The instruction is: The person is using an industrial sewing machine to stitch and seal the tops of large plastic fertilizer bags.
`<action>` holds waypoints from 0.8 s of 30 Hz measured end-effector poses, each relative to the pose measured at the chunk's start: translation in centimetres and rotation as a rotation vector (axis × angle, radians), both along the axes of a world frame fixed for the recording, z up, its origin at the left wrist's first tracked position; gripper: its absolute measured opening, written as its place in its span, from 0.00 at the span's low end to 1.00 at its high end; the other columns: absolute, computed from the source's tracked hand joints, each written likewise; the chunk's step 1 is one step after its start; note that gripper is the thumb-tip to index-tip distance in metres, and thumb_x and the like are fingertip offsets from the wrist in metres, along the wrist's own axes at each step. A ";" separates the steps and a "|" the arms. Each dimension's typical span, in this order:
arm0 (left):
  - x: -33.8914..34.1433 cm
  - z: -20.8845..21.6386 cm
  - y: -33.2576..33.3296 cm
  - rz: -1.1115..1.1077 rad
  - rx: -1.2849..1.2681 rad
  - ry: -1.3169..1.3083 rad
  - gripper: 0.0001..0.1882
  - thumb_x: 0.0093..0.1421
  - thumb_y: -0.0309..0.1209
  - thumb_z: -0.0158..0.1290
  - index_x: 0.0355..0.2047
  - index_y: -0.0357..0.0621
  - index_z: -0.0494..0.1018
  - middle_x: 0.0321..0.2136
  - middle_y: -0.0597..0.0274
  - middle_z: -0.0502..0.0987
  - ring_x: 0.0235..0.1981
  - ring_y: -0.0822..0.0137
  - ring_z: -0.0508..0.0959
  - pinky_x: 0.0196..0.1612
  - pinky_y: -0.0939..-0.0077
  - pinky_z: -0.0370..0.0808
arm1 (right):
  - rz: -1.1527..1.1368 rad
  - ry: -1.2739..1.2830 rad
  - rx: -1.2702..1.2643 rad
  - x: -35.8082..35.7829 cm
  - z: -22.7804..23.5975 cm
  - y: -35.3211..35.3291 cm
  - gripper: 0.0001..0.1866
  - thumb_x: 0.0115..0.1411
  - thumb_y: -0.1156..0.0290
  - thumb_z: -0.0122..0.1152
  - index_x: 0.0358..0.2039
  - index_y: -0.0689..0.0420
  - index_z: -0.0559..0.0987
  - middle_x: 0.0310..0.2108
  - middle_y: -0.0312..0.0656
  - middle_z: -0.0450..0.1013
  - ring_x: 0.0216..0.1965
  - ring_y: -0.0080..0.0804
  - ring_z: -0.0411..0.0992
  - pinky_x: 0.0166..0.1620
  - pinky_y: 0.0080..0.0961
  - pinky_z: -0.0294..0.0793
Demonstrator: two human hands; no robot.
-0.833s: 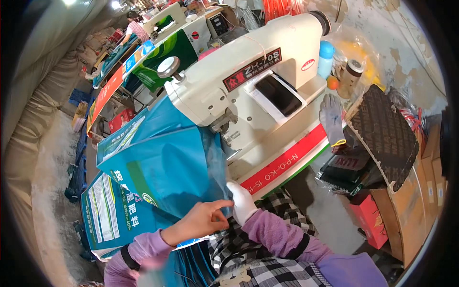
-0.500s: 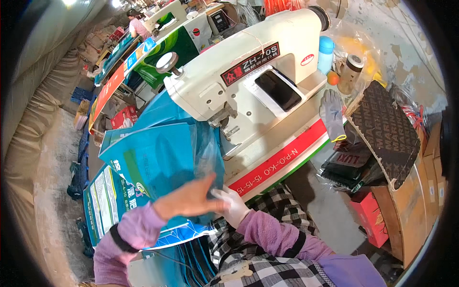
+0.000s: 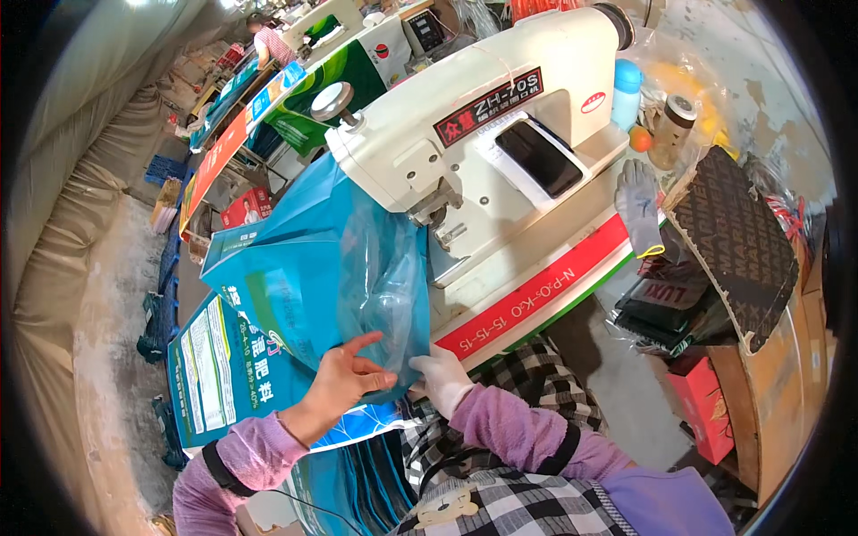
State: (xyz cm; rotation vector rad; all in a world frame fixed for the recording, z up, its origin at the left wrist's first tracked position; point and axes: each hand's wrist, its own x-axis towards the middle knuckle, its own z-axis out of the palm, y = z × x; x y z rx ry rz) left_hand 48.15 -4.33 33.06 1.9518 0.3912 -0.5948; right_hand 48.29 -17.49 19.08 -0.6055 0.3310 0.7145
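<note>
A blue woven bag (image 3: 295, 268) with a clear plastic liner (image 3: 380, 286) lies across the sewing machine's left end, its mouth edge toward me. My left hand (image 3: 344, 380) is bare; its index finger stretches over the liner, and thumb and fingers are apart. In a white glove, my right hand (image 3: 442, 380) pinches the bag's near right corner, its fingertips partly hidden by the bag. The cream sewing machine (image 3: 393, 170) stands just beyond, its needle area (image 3: 438, 210) beside the liner. Below the bag hangs a stack of blue bags (image 3: 357, 473).
On the machine bed lies a phone (image 3: 541, 161). A grey glove (image 3: 637, 205), a blue bottle (image 3: 627, 94), a brown-tinted flask (image 3: 672, 129) and an orange fruit (image 3: 640, 138) are to the right. Cardboard (image 3: 733, 241) leans over a red box (image 3: 702, 402). Farther back, a person (image 3: 271, 43) bends over a table.
My left hand has come down and left from beside the right glove, onto the liner. The liner now spreads wider and the bag has shifted slightly. The whole view has moved a little.
</note>
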 end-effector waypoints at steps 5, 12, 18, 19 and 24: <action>2.2 2.6 -0.8 -0.633 0.304 0.154 0.16 0.58 0.25 0.57 0.47 0.34 0.76 0.29 0.58 0.82 0.29 0.64 0.81 0.36 0.74 0.75 | 0.057 0.007 -0.020 -1.3 0.3 0.7 0.16 0.62 0.78 0.49 0.50 0.60 0.74 0.44 0.42 0.74 0.44 0.30 0.75 0.46 0.27 0.77; 5.0 0.5 -5.1 -1.507 0.664 -1.005 0.05 0.52 0.28 0.53 0.22 0.42 0.76 0.23 0.55 0.77 0.22 0.51 0.79 0.28 0.60 0.77 | -0.038 -0.436 -0.417 -4.7 -0.3 1.1 0.24 0.55 0.86 0.45 0.54 0.65 0.70 0.43 0.47 0.76 0.47 0.38 0.76 0.50 0.31 0.75; -1.0 -2.3 -5.6 -1.353 0.632 -0.599 0.05 0.54 0.29 0.54 0.29 0.41 0.70 0.18 0.59 0.74 0.19 0.54 0.79 0.21 0.60 0.74 | 0.140 -0.618 -0.806 -3.9 2.1 -9.0 0.31 0.57 0.79 0.51 0.64 0.59 0.65 0.47 0.56 0.77 0.50 0.44 0.77 0.52 0.32 0.73; -1.2 -2.4 -6.0 -1.233 0.644 -0.599 0.06 0.54 0.28 0.54 0.31 0.42 0.69 0.17 0.60 0.73 0.18 0.55 0.79 0.20 0.60 0.74 | 0.138 -0.608 -0.808 -3.5 1.6 -8.9 0.31 0.57 0.79 0.51 0.64 0.59 0.65 0.47 0.56 0.77 0.50 0.44 0.77 0.52 0.32 0.73; -1.1 -2.5 -6.6 -1.416 0.686 -0.491 0.08 0.57 0.30 0.54 0.33 0.43 0.67 0.17 0.59 0.74 0.18 0.55 0.79 0.19 0.61 0.72 | -0.055 -0.734 -0.695 0.9 -0.4 -7.1 0.30 0.62 0.67 0.52 0.65 0.57 0.64 0.32 0.60 0.77 0.36 0.53 0.79 0.43 0.40 0.76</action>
